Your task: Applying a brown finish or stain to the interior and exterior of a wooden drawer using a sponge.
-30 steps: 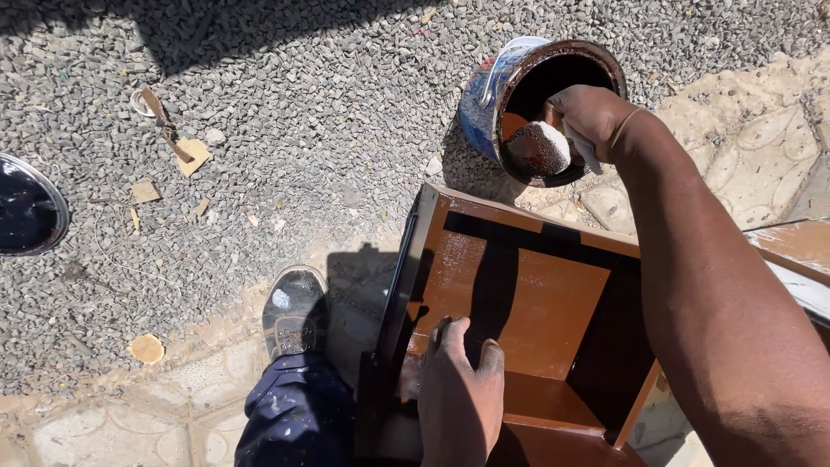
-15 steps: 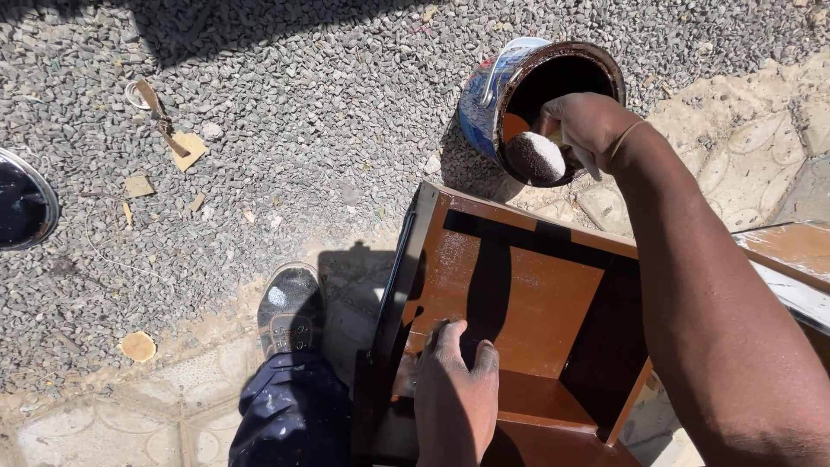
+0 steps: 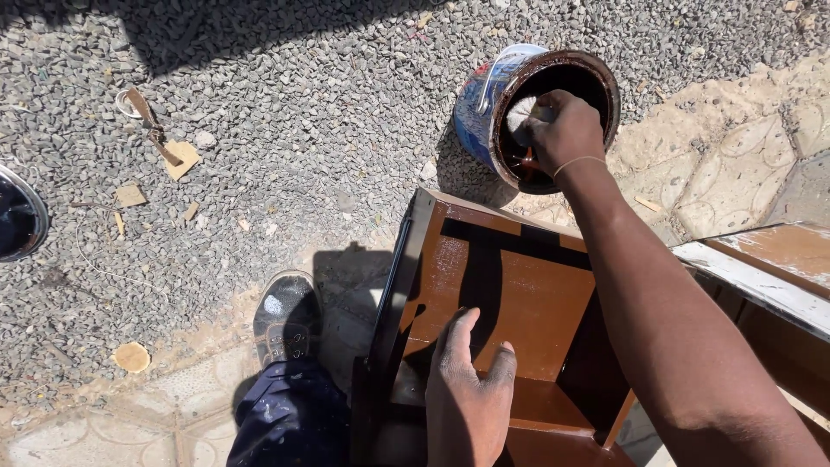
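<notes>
My right hand reaches into the mouth of a tilted blue paint can on the gravel and is closed on a pale wad of cloth stained with brown. My left hand rests flat, fingers apart, on the inside of a brown-painted wooden box that stands open towards me. The box's inner panel is glossy and wet-looking. The rim and inside of the can are coated in dark brown paint.
My dark shoe and blue trouser leg stand left of the box. Wood scraps lie on the gravel. A dark round container sits at the left edge. Another brown board with a white edge lies right, on patterned paving.
My right hand has gone from the can's rim deeper into the can with the cloth. My left hand stays on the box.
</notes>
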